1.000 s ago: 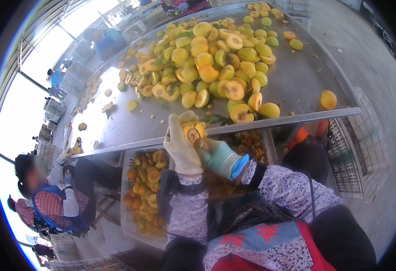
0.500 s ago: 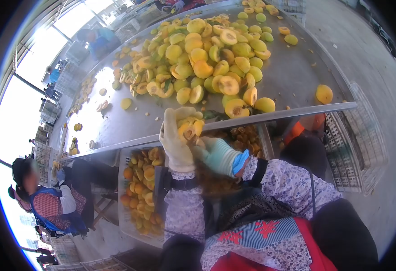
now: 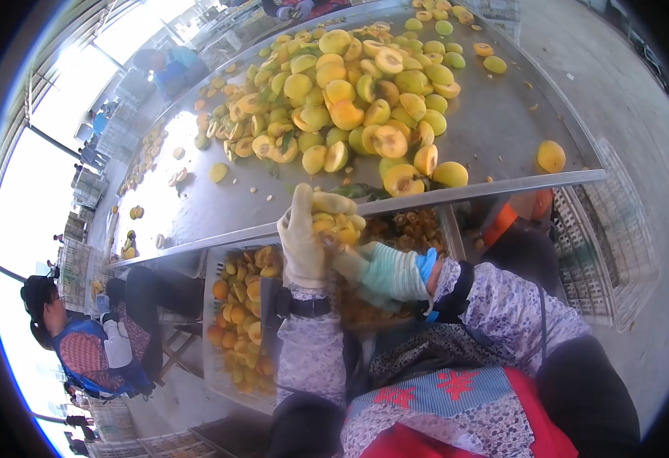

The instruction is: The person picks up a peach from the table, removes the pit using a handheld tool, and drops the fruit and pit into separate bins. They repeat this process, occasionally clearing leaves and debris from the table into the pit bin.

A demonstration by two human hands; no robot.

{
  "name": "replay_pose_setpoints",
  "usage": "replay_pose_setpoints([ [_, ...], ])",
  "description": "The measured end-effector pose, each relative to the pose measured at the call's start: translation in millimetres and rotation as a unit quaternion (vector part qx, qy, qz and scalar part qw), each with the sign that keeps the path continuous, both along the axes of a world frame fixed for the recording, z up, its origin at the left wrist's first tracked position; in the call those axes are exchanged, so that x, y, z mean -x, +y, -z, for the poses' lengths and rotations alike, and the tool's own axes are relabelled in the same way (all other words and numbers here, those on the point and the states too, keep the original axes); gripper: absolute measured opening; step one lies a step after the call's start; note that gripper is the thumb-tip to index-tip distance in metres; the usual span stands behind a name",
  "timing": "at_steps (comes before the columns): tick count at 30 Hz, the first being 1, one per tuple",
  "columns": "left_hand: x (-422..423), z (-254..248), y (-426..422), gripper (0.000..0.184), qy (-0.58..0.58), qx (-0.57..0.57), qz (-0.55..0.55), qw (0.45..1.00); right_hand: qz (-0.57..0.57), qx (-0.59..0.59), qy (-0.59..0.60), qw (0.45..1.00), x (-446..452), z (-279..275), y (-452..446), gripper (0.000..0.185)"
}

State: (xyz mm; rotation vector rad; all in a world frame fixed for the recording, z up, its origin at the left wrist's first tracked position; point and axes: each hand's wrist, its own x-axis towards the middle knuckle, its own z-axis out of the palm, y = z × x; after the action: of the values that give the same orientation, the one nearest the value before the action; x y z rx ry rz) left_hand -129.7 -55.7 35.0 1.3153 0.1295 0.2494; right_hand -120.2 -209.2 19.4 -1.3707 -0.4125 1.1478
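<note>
My left hand [image 3: 302, 240], in a cream glove, is closed around a cut yellow peach [image 3: 337, 227] in front of the table's near edge. Its fingers wrap over the top of the fruit. Just below and to the right, my right hand [image 3: 388, 272] wears a cream and teal striped glove with a blue cuff. Its fingertips are drawn together at the peach's cut side. Motion blurs them, and whatever they grip is hidden. Beyond both hands, a heap of whole and halved peaches [image 3: 346, 114] covers much of the metal table [image 3: 494, 122].
Below the table edge at left stands a white crate [image 3: 211, 366] of peach pieces [image 3: 243, 313]. Brownish scraps [image 3: 414, 229] fill another container under my hands. Plastic crates [image 3: 598, 252] stand at right. A co-worker [image 3: 98, 343] sits at left.
My right hand has shifted slightly right and down, its fingertips still near the peach. My left hand's fingers now cover more of the fruit. The co-worker at left has turned the head.
</note>
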Motion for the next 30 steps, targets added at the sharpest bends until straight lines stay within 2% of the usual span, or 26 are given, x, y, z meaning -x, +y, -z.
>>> replay_pose_setpoints([
  [1,-0.9,1.4,-2.2,0.054,-0.010,-0.007,-0.022,1.000,-0.012,0.004,0.051,0.999,-0.1,-2.8,-2.6,0.057],
  [5,-1.3,4.4,-5.3,0.057,-0.007,0.057,-0.036,0.998,0.011,-0.012,0.037,0.999,3.1,12.2,5.6,0.056],
  [7,0.1,0.1,-9.3,0.060,-0.020,-0.015,-0.050,0.998,0.038,-0.008,-0.070,0.997,2.3,19.1,11.3,0.056],
  [8,0.2,1.3,-9.2,0.060,-0.020,-0.015,-0.050,0.998,0.038,-0.008,-0.069,0.997,2.6,21.2,9.4,0.056],
  [10,-0.5,3.5,-8.6,0.059,-0.020,0.076,-0.060,0.995,0.013,-0.040,0.060,0.997,3.9,10.2,3.3,0.055],
  [11,-1.3,4.0,-9.2,0.059,-0.021,0.077,-0.060,0.995,0.014,-0.040,0.060,0.997,3.8,10.8,5.1,0.055],
  [14,-1.4,5.9,-10.3,0.061,-0.031,0.085,-0.083,0.992,0.031,0.003,0.020,0.999,3.7,13.1,10.5,0.057],
  [16,-0.4,6.3,-9.8,0.063,-0.022,0.022,-0.062,0.998,0.042,0.032,-0.059,0.997,1.1,12.2,7.2,0.057],
  [18,0.9,3.5,-18.2,0.064,-0.050,0.114,-0.046,0.991,-0.020,-0.071,0.093,0.993,-7.1,12.2,-7.6,0.051],
  [20,7.2,-6.0,-11.7,0.063,0.001,0.125,0.005,0.992,-0.084,-0.074,0.249,0.962,-18.7,4.1,-12.0,0.042],
  [21,1.2,4.7,-3.7,0.061,-0.102,-0.017,0.006,0.995,0.012,-0.042,0.023,0.999,-2.9,19.3,-7.8,0.035],
  [23,8.0,-6.5,2.1,0.053,-0.005,-0.005,0.041,0.999,0.043,-0.081,-0.008,0.996,11.0,-2.2,-0.5,0.049],
  [25,11.9,-13.5,-2.3,0.048,0.039,0.084,0.029,0.995,0.014,-0.069,-0.163,0.984,11.5,-8.2,-3.2,0.049],
  [27,13.8,-12.8,-1.6,0.046,0.042,0.077,0.027,0.996,0.032,-0.108,-0.150,0.982,9.1,41.1,-1.5,0.049],
  [29,13.3,-10.3,-2.9,0.044,0.047,0.073,0.032,0.996,0.057,-0.141,-0.135,0.979,11.3,42.6,1.2,0.050],
  [30,12.5,-7.1,-4.3,0.045,0.029,0.079,0.024,0.996,0.061,-0.089,-0.075,0.991,18.3,22.3,-0.5,0.040],
])
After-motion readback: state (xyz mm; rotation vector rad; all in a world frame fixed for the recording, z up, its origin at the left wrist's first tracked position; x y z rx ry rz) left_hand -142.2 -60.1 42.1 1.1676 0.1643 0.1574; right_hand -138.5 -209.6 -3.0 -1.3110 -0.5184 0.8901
